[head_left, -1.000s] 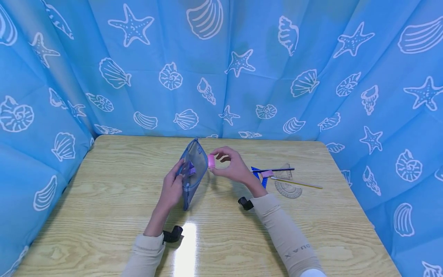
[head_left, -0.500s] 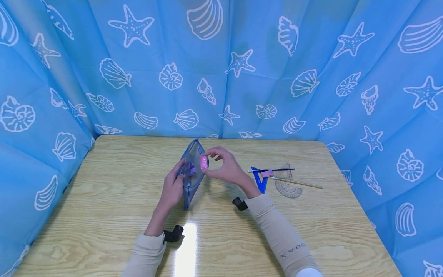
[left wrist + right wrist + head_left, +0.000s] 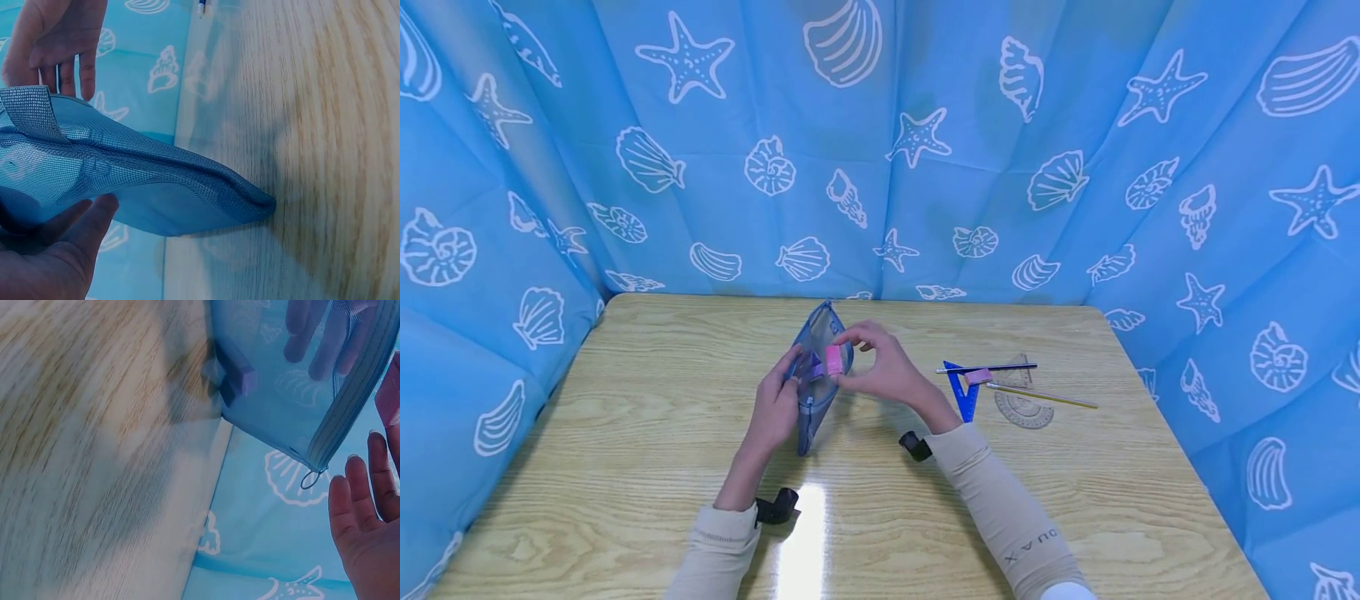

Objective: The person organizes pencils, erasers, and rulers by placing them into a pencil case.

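Left hand [image 3: 775, 406] grips pouch [image 3: 820, 410]; right hand [image 3: 886, 367] pinches pink block [image 3: 834, 360] near open zip [image 3: 354, 394]. Could snag there if pouch sags narrow, drop if pinch slips.

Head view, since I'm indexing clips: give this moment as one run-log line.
left hand: holds mesh pouch; right hand: pinches pink block at pouch opening; purple item: inside pouch

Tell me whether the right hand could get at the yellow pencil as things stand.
Likely not yet: the right hand pinches a pink block at the mouth of the mesh pouch. Once free, it probably could, as nothing seems to lie over the yellow pencil.
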A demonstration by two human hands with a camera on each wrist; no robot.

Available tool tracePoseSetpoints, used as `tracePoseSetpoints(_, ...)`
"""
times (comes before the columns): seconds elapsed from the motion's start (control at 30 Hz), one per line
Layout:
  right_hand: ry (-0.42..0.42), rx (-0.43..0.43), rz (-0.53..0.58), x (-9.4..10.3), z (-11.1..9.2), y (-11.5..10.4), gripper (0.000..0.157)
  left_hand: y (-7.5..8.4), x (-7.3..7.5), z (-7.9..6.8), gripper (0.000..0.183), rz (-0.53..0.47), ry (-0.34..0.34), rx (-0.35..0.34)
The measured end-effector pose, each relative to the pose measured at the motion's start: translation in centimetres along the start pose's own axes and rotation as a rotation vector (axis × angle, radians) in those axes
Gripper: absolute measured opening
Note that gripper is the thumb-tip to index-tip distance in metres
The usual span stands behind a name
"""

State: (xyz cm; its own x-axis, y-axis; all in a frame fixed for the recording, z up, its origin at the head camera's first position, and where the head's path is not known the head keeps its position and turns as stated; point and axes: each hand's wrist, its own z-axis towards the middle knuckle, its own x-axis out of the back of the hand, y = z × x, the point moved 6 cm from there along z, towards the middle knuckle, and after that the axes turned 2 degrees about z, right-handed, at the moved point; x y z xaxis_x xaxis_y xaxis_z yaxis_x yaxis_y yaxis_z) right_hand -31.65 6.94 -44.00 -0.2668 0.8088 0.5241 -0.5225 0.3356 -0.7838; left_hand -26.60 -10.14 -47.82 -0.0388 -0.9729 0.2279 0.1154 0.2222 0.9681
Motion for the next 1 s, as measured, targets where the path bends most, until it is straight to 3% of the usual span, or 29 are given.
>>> tracePoseSetpoints(0.3, -0.041, -0.013, -0.092, -0.5, 0.1, -0.5, 0.039, 0.1, 0.1, -0.1, 0.056, 0.006, 0.0, 0.009)
tracePoseSetpoints(0.53, -0.121, -0.039, -0.128, -0.5, -0.2, -0.9, 0.035, -0.1, 0.2, -0.1, 0.055, 0.009, 0.006, 0.006)
tracePoseSetpoints(0.7, -0.133, -0.079, -0.092, -0.1, -0.8, -0.6, 0.037, -0.3, 0.3, 0.0, 0.055, 0.012, 0.005, 0.003)
tracePoseSetpoints(1.0, -0.064, -0.105, 0.033, 1.5, -2.6, 0.9, 0.035, -0.3, 0.5, -0.1, 0.056, -0.001, 0.022, 0.012)
